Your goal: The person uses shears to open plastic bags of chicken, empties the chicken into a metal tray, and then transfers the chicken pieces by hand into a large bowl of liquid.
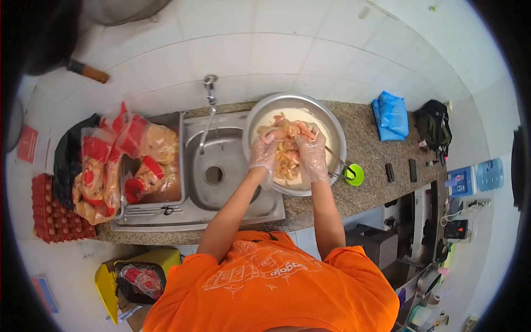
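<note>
A large metal bowl [332, 124] stands on the granite counter to the right of the sink, filled with pale raw meat pieces [287, 160] in a whitish liquid. My left hand [264, 155] and my right hand [311, 152] both wear clear plastic gloves. Both are above the bowl and grip a clump of the meat [285, 131] lifted between them. Metal tongs or a whisk [338, 163] rest on the bowl's right rim.
A steel sink [221, 171] with a tap [210, 94] lies left of the bowl. Bags of red-labelled packets [119, 160] fill the left basin. Egg trays [50, 213], a green lid [355, 174], a blue bag [391, 115] and a black bag [434, 124] sit around.
</note>
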The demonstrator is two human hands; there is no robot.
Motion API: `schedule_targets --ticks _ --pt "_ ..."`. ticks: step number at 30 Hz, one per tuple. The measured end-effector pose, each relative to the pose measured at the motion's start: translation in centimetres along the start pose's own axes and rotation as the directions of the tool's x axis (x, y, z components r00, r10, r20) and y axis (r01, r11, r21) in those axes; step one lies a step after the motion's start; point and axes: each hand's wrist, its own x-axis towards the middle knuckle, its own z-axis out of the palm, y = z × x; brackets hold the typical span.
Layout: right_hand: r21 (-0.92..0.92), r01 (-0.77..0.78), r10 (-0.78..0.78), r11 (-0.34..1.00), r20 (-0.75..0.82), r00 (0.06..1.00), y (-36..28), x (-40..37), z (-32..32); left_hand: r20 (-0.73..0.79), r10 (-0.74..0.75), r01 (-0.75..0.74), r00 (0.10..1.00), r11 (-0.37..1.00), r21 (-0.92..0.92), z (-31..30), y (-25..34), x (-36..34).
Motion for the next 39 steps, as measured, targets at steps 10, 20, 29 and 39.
schedule_targets --ticks 10,20,29,39 --pt "0.180 -0.291 0.275 0.940 0.109 0.955 2.4 2.7 -10.9 0.140 -0.427 0.414 0.893 0.903 0.116 6.3 2.9 0.7" --pt "0.631 -0.365 0.246 0.684 0.272 0.930 1.6 3.5 -10.5 0.562 -0.520 0.575 0.644 0.813 0.092 8.1 5.0 -0.7" --pt "0.138 0.003 -0.041 0.990 0.273 0.961 5.1 4.4 -12.0 0.322 -0.497 0.485 0.806 0.866 0.122 5.4 4.1 -0.4" --pt "0.112 -0.419 0.354 0.901 0.369 0.859 -1.3 -0.3 -10.5 0.383 -0.327 0.292 0.864 0.945 0.148 7.0 2.2 0.3"
